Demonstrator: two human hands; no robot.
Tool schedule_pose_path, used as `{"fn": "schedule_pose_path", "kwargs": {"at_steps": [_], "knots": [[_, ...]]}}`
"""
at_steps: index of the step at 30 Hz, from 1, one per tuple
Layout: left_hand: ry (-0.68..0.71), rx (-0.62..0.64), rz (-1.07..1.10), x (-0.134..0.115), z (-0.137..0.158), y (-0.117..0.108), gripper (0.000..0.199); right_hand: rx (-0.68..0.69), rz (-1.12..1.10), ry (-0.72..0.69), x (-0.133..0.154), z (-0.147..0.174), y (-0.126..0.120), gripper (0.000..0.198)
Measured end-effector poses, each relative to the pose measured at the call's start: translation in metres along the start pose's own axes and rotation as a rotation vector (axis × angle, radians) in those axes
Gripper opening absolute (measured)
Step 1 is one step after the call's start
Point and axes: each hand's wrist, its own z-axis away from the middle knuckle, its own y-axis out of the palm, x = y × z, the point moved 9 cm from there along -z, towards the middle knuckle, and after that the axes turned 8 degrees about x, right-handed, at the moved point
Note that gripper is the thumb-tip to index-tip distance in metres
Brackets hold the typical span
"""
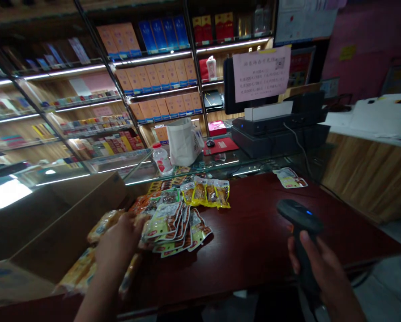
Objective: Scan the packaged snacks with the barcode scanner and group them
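At a dark red surface (241, 237), a person's right grip (324, 266) is holding a black scanner (297, 214), fingers wrapping firmly around its handle as a blue light is glowing on top. The left grip (118, 239) is hovering over the goods, fingers curling down among bread packs (78, 273) and pouches (168, 232); whether they are pinching anything, one cannot tell. The clear-wrapped bread packs are lying under and just left of that grip. Farther left, a cardboard box (69, 228) is standing open, its inside showing too dimly to read. The pouches are fanning out, overlapping, just right of the left grip. Beyond them, yellow-edged packets (207, 194) are lying in a row, brown food showing through the clear fronts. A lone sachet (290, 177) is lying beyond the right grip. Ahead of both grips, on a glass case (220, 162), a red-capped bottle (162, 161) is standing beside a white bag (182, 143) whose contents are hiding from view. Behind, lit shelves (153, 57) are carrying tan boxes (156, 76).
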Motion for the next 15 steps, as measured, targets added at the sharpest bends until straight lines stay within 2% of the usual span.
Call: {"fn": "schedule_pose_path", "kwargs": {"at_steps": [1, 3, 5, 7, 10, 12, 15], "knots": [[0.057, -0.024, -0.060, -0.015, 0.003, 0.000, 0.030, -0.034, -0.020, -0.023, 0.003, -0.005, -0.009, 0.059], [0.234, 0.032, -0.096, -0.055, 0.010, 0.022, 0.032, -0.089, -0.087, -0.079, 0.010, -0.018, -0.026, 0.057], [0.455, 0.209, 0.027, -0.101, 0.022, 0.067, 0.029, -0.140, -0.162, -0.135, 0.016, -0.031, -0.043, 0.059], [0.674, 0.407, 0.164, -0.151, 0.040, 0.122, 0.023, -0.167, -0.233, -0.170, 0.020, -0.044, -0.057, 0.057], [0.943, 0.593, 0.198, -0.220, 0.066, 0.203, 0.023, -0.182, -0.334, -0.202, 0.021, -0.055, -0.066, 0.050], [1.032, 0.621, 0.205, -0.261, 0.071, 0.248, 0.024, -0.193, -0.359, -0.218, 0.021, -0.058, -0.067, 0.047], [1.035, 0.604, 0.150, -0.319, 0.066, 0.306, 0.027, -0.201, -0.337, -0.227, 0.020, -0.058, -0.064, 0.045]]}}
